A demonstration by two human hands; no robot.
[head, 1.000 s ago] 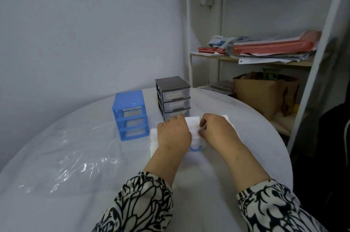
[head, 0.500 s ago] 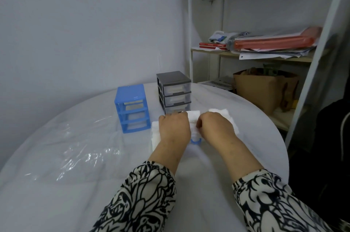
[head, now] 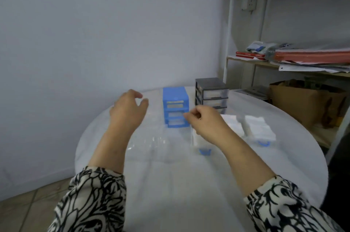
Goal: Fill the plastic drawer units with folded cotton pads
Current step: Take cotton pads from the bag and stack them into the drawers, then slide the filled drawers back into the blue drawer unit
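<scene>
A blue drawer unit and a grey drawer unit stand side by side at the back of the round table. Two clear drawers with blue handles lie pulled out on the table, both packed with white folded cotton pads: one drawer lies under my right wrist, the other drawer further right. A loose pad stack lies between them. My left hand hovers left of the blue unit, fingers relaxed and spread. My right hand has curled fingers at the unit's lower front corner; nothing shows in them.
A clear plastic sheet covers the table. To the right stands a shelf with papers and red folders, and a cardboard box below it. The wall runs close behind the table. Floor tiles show at lower left.
Both hands have left the pad stack they were pressing. My left hand has lifted and swung left of the blue unit; my right hand has moved to its front. The view has shifted.
</scene>
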